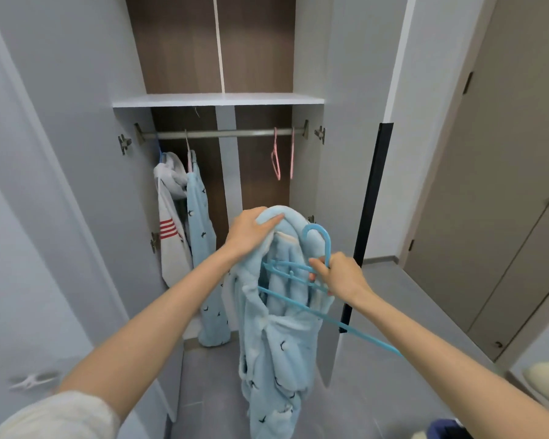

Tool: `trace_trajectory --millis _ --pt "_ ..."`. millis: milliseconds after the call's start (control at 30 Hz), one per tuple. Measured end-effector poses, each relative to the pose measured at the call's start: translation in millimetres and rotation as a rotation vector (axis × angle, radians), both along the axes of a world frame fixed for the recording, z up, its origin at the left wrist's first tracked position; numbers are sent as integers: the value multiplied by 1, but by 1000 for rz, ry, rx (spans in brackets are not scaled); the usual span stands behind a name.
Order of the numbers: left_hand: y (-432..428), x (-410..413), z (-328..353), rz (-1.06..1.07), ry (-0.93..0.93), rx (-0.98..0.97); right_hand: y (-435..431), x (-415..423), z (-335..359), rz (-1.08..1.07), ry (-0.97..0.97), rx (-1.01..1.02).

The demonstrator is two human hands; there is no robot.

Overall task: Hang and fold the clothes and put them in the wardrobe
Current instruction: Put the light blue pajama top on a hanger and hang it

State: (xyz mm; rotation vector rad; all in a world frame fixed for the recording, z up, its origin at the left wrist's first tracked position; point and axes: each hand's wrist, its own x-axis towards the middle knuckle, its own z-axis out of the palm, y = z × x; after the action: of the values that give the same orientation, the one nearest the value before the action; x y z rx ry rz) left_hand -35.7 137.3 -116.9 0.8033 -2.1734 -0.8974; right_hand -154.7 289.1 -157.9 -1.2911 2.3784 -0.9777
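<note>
A light blue fleece garment (276, 353) with small dark marks hangs in front of the open wardrobe. My left hand (249, 231) grips its bunched collar at the top. My right hand (339, 275) grips a blue plastic hanger (301, 301) just below its hook; the hanger lies tilted across the garment, one arm pointing down to the right. The wardrobe rail (222, 133) runs under a white shelf (217, 99).
On the rail hang a white garment with red stripes (171, 229), a matching light blue piece (203, 248), and two bare pink hangers (282, 155). Both wardrobe doors stand open; the right door (336, 172) is close to my right hand. Grey floor below.
</note>
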Motion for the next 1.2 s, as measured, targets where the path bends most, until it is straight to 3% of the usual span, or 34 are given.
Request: trace_trajectory --millis 67,167,233,333,433,500,600,700,967,1067,1133,1200 --pt "3 4 8 -51 83 118 -5 3 0 -36 47 -42" --pt "-3 13 14 -99 163 270 -10 2 3 -100 -50 -153" --pt "-11 19 17 -96 140 200 -11 0 7 -145 -103 -208" --pt "-27 24 21 -37 40 -116 -15 0 13 -194 -131 -261" --pt "-40 25 25 63 -83 -469 -21 11 14 -202 52 -203" --pt "-46 25 27 106 -120 -560 -22 19 15 -225 243 -113" --pt "-50 25 21 90 -109 -506 -20 26 20 -250 459 -14" --pt "-52 25 22 49 -52 -378 -22 30 27 -225 553 2" --pt "-28 19 36 -235 143 159 -36 18 27 67 -90 -149" --pt "-23 18 37 -283 173 436 -41 26 18 70 -218 -247" --pt "-21 20 38 -443 172 606 -45 28 15 17 -385 -371" --pt "-22 25 44 -533 194 632 -45 22 17 -74 -515 -475"
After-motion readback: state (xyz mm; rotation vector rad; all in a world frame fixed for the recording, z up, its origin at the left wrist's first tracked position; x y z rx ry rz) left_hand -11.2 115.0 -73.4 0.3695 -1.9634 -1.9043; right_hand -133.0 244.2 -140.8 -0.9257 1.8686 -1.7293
